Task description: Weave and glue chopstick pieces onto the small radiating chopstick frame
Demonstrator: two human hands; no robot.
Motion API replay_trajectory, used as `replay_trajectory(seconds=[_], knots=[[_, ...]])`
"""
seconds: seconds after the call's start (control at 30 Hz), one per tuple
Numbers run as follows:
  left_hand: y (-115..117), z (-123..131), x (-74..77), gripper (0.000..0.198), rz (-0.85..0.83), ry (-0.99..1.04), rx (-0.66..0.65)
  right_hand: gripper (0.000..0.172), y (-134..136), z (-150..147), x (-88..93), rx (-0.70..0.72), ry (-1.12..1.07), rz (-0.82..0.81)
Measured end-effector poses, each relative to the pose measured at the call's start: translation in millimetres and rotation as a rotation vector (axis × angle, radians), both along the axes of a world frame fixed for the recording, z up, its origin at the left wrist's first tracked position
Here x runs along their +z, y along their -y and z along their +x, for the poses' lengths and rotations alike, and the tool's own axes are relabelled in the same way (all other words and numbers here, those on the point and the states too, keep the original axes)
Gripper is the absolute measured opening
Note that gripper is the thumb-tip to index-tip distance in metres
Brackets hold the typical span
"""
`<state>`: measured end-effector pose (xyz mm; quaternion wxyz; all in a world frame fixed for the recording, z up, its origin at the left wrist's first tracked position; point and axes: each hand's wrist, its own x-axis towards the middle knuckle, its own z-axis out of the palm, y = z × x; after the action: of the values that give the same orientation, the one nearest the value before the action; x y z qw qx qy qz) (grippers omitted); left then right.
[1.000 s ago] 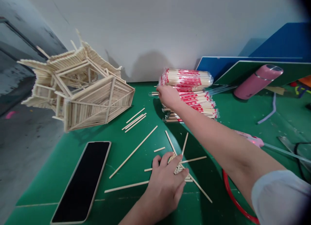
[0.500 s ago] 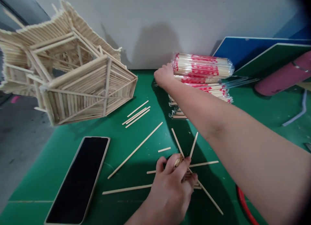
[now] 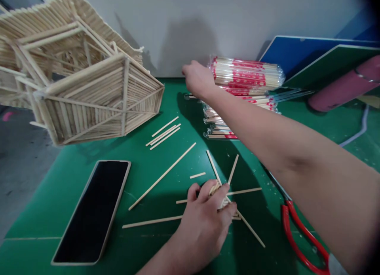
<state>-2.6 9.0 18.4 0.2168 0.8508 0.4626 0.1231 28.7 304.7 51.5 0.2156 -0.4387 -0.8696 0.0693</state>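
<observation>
Left of centre on the green counter (image 3: 35, 215), a large lattice structure of pale sticks (image 3: 97, 101) stands tilted toward the wall side; its left part runs out of view. Dark-screened phone (image 3: 92, 211) lies flat nearer me.

Near edge, middle: my left hand (image 3: 204, 219), fingers bent and closed about the core of a stick cluster (image 3: 223, 203). Loose-looking ends fan out from under it on several sides; how they join is hidden by my fingers.

Farther off, my right hand (image 3: 198, 79) is at the left end of the plastic-wrapped stick bundles (image 3: 249, 73), red bands on them. Fingers turned away from view; cannot tell whether they pinch anything. Pale tips poke out below the wrist.

Between structure and cluster: four short sticks (image 3: 165, 134) side by side, one long stick (image 3: 162, 176) on a slant, one stubby piece (image 3: 197, 175).

Right side: red-handled scissors (image 3: 285, 219) partly beneath my forearm in this view; pink bottle (image 3: 346, 85) leaning before a green board (image 3: 326, 67), blue board (image 3: 299, 57) behind.
</observation>
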Motion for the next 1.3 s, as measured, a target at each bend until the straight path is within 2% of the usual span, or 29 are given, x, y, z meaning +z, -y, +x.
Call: replay_trajectory(seconds=[0.07, 0.13, 0.17, 0.2, 0.27, 0.33, 0.43, 0.47, 0.53, 0.6, 0.73, 0.9, 1.07, 1.3], knots=[[0.0, -0.2, 0.2, 0.026, -0.020, 0.008, -0.005, 0.024, 20.8, 11.3, 22.7, -0.055, -0.099, 0.019], [0.1, 0.1, -1.2, 0.026, -0.010, 0.020, -0.011, 0.022, 53.5, 29.7, 44.6, -0.070, -0.192, 0.031], [0.3, 0.4, -2.2, 0.026, 0.005, 0.026, -0.006, 0.021, 74.5, 41.5, 53.6, -0.061, -0.268, 0.039], [0.4, 0.8, -3.4, 0.026, 0.021, 0.029, -0.001, 0.017, 98.1, 54.6, 60.5, -0.023, -0.494, 0.033], [0.7, 1.5, -5.2, 0.025, 0.048, 0.031, 0.001, 0.017, 149.7, 82.3, 66.0, -0.038, -0.599, 0.069], [0.9, 1.9, -5.9, 0.024, 0.058, 0.025, -0.008, 0.014, 200.4, 108.3, 59.3, -0.112, -0.716, -0.032], [1.6, 1.7, -5.4, 0.024, 0.074, 0.022, -0.015, 0.015, 263.9, 136.5, 31.1, -0.222, -0.714, -0.282], [2.1, 1.6, -5.1, 0.024, 0.080, 0.024, -0.015, 0.016, 281.0, 142.4, 19.4, -0.264, -0.653, -0.327], [3.5, 1.5, -4.5, 0.026, 0.095, 0.029, -0.012, 0.018, 309.4, 149.4, -3.4, -0.268, -0.483, -0.317], [4.9, 1.7, -3.9, 0.026, 0.104, 0.029, -0.012, 0.021, 330.4, 151.7, -21.4, -0.159, -0.332, -0.319], [6.8, 2.2, -2.9, 0.027, 0.112, 0.022, -0.010, 0.020, 347.3, 149.9, -37.0, -0.171, -0.173, -0.254], [6.8, 2.9, -2.7, 0.026, 0.104, 0.018, 0.003, 0.014, 335.6, 144.3, -32.3, -0.233, -0.096, -0.231], [4.5, 2.1, 0.7, 0.028, 0.066, -0.008, -0.013, 0.013, 327.8, 145.6, -28.2, -0.270, -0.146, -0.307], [-0.5, -5.2, 4.4, 0.041, 0.016, -0.125, -0.137, 0.010, 327.6, 158.6, -32.9, -0.310, -0.238, -0.411]])
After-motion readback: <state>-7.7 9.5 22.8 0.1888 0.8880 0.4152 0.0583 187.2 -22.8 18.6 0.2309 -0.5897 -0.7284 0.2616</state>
